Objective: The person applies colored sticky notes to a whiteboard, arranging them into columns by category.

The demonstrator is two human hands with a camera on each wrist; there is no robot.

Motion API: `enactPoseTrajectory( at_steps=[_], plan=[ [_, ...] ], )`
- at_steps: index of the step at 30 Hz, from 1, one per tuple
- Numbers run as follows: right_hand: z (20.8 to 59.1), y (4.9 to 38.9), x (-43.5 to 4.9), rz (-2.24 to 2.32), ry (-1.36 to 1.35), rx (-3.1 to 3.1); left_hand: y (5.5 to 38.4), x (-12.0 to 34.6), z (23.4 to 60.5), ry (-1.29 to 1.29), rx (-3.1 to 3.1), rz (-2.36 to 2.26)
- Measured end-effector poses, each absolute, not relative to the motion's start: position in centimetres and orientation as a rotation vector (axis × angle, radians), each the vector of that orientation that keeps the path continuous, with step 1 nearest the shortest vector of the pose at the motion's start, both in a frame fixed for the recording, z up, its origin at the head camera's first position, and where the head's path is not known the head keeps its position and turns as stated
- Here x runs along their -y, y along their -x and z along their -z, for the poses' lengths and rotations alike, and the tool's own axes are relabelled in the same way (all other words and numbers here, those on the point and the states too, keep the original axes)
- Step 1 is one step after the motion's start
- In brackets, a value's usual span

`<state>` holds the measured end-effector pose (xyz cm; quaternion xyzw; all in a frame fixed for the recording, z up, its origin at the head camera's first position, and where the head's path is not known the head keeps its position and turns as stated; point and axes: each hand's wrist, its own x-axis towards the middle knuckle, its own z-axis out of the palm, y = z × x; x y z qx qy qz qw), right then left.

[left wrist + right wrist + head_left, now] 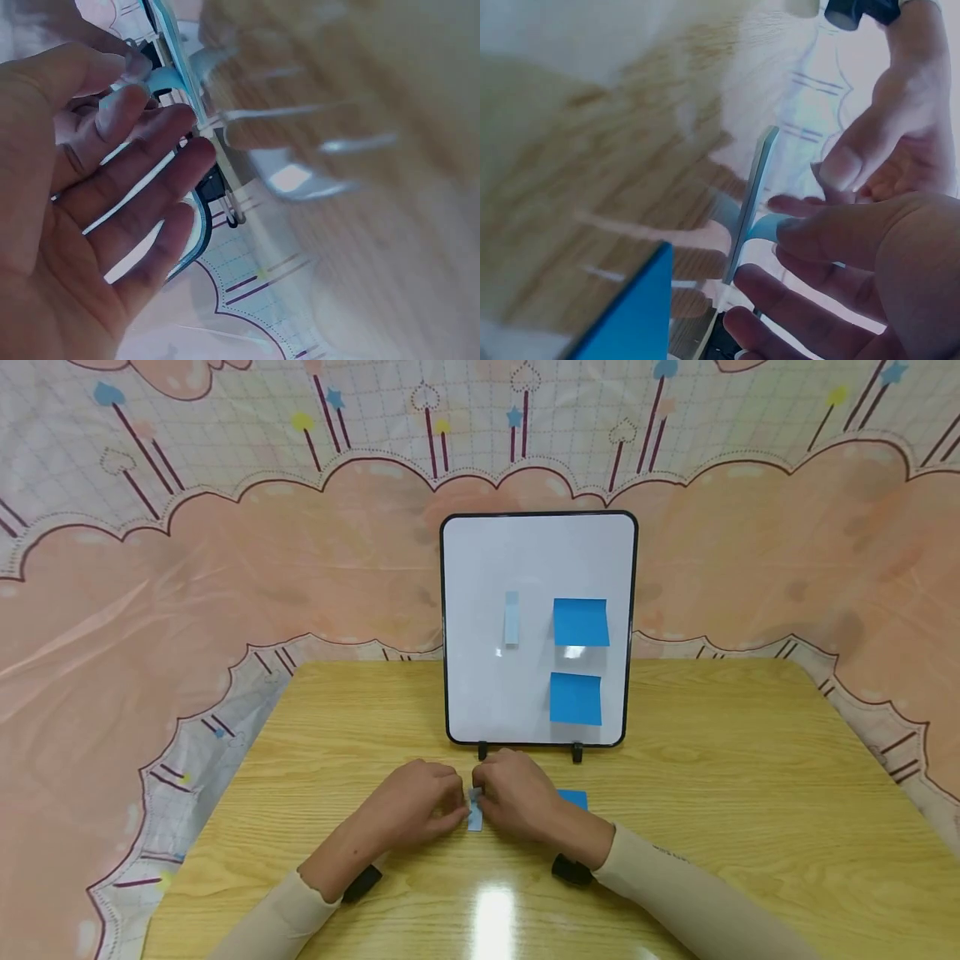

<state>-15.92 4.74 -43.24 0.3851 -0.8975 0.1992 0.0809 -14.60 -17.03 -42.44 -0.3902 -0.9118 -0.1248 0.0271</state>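
A narrow pad of light-blue sticky strips [476,821] stands out between the two hands on the wooden table, in front of the whiteboard. My right hand [517,793] pinches the end of its top strip [762,226] between thumb and finger; the strip curls up from the pad [751,196]. Close on the pad's left side is my left hand [416,802], its fingers loosely bent with nothing between them. In the left wrist view, the fingers of the left hand [112,172] spread beside the pad's edge, and the lifted strip [166,79] curves near its index fingertip.
Behind the hands a black-framed whiteboard [480,560] stands on small black feet [577,752]. It bears two blue square notes [581,622] and one pale strip [512,620]. Another blue note [573,798] lies partly under the right wrist. A patterned cloth [337,568] hangs behind the table.
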Motion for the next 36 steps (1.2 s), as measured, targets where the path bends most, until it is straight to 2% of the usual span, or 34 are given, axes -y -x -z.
enactPoseTrajectory(
  at_steps=[10, 36],
  plan=[
    [43.2, 15.8, -5.1, -0.611, -1.136, 2.668, 13.1, 16.9, 42.6, 1.347, 2.734, 0.334],
    [43.1, 16.1, -4.6, -0.650, -1.061, 2.806, 12.0, 16.6, 43.2, 1.328, 2.747, 0.254]
  ],
)
